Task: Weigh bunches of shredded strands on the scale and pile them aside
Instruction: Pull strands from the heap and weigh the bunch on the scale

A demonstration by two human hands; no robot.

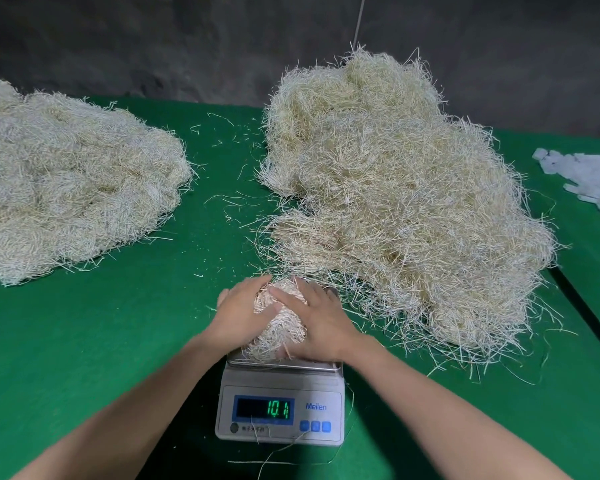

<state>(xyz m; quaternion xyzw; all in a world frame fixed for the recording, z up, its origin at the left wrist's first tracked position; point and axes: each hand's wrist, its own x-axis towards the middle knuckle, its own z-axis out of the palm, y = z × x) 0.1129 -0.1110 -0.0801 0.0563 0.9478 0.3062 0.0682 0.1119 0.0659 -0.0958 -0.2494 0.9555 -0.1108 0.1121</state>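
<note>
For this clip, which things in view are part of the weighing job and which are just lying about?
Part of the job: left hand and right hand cupping the bunch on the scale; loose heap at right; pile at left.
Lying about: white pieces at the right edge; stray strands on the green cloth.
</note>
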